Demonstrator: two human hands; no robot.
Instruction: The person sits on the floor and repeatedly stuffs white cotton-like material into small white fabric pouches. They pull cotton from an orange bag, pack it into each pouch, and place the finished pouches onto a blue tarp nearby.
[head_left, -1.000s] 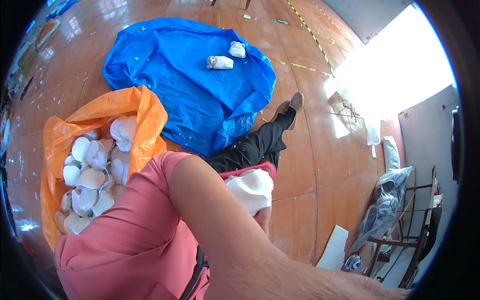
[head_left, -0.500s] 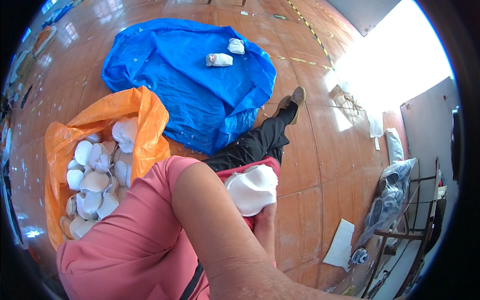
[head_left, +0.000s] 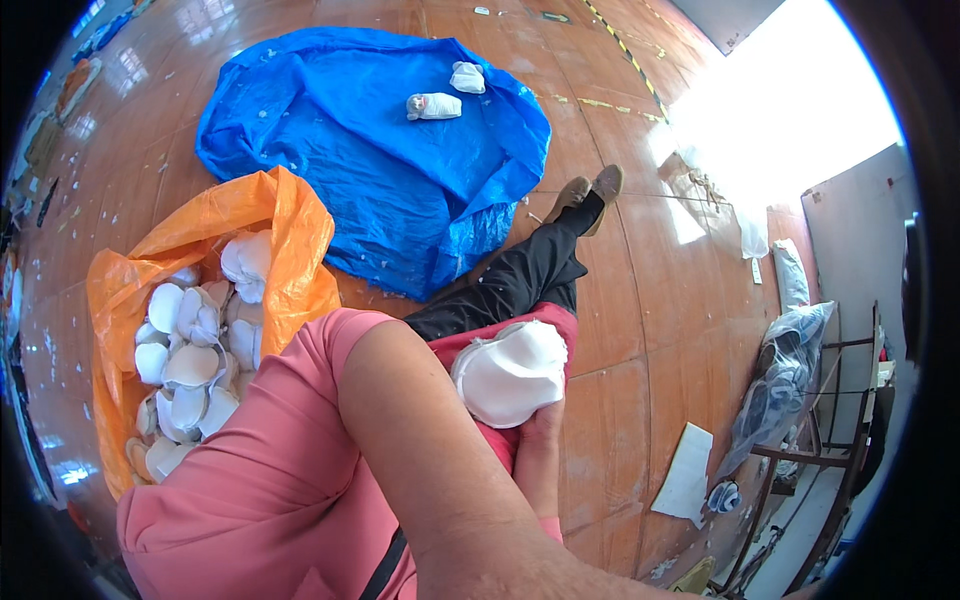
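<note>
In my lap is a stack of white moulded foam bra cups (head_left: 512,378), its layered edges showing along the top and left. My right hand (head_left: 542,424) grips the stack from its lower right side; most of the fingers are hidden beneath it. My bare left arm (head_left: 440,440) comes out of a pink sleeve, crosses in front and runs off the lower edge, so the left hand is out of sight. Left of my lap stands an open orange woven sack (head_left: 215,222) holding many loose white and beige bra cups (head_left: 190,366).
Ahead lies a spread blue tarpaulin (head_left: 360,170) with two white wrapped bundles (head_left: 436,106). My crossed, black-trousered legs (head_left: 500,285) stretch beside it. On the right are a metal frame (head_left: 850,462), a clear plastic bag (head_left: 782,375) and a white sheet (head_left: 685,475) on the tiled floor.
The stack of bra cups and my right hand have shifted slightly to the right, and the whole view has moved a little. The grip on the stack is unchanged.
</note>
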